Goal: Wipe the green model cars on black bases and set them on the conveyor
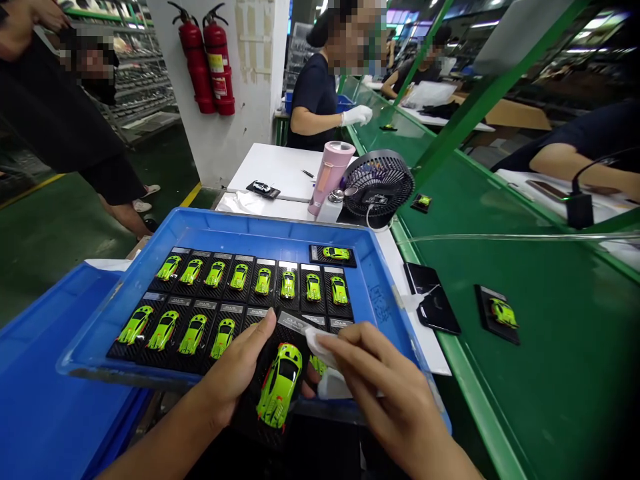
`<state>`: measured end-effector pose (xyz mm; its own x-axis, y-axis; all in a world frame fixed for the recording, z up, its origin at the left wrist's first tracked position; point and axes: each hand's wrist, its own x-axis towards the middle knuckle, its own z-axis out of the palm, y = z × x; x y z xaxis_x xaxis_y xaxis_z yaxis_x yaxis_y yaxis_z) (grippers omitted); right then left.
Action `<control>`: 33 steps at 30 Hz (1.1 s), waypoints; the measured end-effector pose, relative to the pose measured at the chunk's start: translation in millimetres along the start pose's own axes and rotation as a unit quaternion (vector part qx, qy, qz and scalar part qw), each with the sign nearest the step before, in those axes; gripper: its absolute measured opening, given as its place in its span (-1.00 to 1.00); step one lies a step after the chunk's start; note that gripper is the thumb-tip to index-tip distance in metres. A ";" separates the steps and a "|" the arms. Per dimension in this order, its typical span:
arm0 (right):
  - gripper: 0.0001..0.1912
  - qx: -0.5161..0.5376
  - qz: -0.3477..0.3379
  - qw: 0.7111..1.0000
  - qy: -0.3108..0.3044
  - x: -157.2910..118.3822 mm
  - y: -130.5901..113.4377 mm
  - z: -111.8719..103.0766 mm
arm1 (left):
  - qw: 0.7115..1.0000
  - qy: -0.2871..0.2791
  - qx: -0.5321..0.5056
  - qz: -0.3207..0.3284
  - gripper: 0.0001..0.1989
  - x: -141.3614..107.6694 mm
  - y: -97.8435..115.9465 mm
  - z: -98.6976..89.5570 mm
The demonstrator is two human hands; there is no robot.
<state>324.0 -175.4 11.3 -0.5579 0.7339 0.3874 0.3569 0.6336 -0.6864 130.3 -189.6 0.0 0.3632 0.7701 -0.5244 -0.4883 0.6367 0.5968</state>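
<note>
View: head camera, looking down at both hands.
Hands: together; left hand (235, 373) grips a black carbon-textured plaque (245, 417) carrying a lime-green model sports car (279, 385); right hand (383, 380) presses a white cloth (320, 350) on its upper end.
Place: just over the near rim of a shallow blue plastic tray (225, 217).
Tray: rows of matching car plaques (239, 283) lie inside.

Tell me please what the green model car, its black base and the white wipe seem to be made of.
The green model car looks like glossy painted metal or plastic; the shine cannot settle which. The black base seems plastic or board with a matte, woven carbon-fibre pattern. The white wipe looks like soft cloth or tissue, as it folds easily.
</note>
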 end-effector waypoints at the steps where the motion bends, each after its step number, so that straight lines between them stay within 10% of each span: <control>1: -0.53 0.026 0.003 1.000 0.011 1.7 -1.7 -2.8 | 1.000 -0.024 0.011 -0.013 -0.49 0.1 -0.2 -1.2; 9: -0.56 0.052 0.015 0.991 -0.122 12.2 -4.5 -8.1 | 0.969 -0.199 0.041 -0.143 -0.19 -0.2 1.1 -14.6; 17: -0.58 0.099 0.035 0.989 -0.105 16.8 -0.6 -1.2 | 0.955 -0.202 0.057 -0.208 -0.18 -10.8 17.4 -9.4; 22: -0.63 0.132 0.052 0.982 -0.124 7.3 3.9 -13.3 | 0.974 -0.158 0.034 -0.161 -0.24 -10.2 19.8 -15.9; 26: -0.67 0.106 0.083 0.991 -0.020 -7.7 3.5 -24.1 | 0.988 -0.115 -0.017 -0.100 -0.27 -0.8 20.6 -17.3; 33: -0.65 0.099 0.076 0.986 0.110 -6.3 -15.8 12.7 | 0.988 0.073 -0.137 0.001 -0.41 23.0 21.1 -7.0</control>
<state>312.4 -193.1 11.9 -0.3255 0.8661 0.3793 0.2580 0.4673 -0.8456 122.8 -158.8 -3.7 0.2539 0.7453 -0.6166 -0.6922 0.5852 0.4224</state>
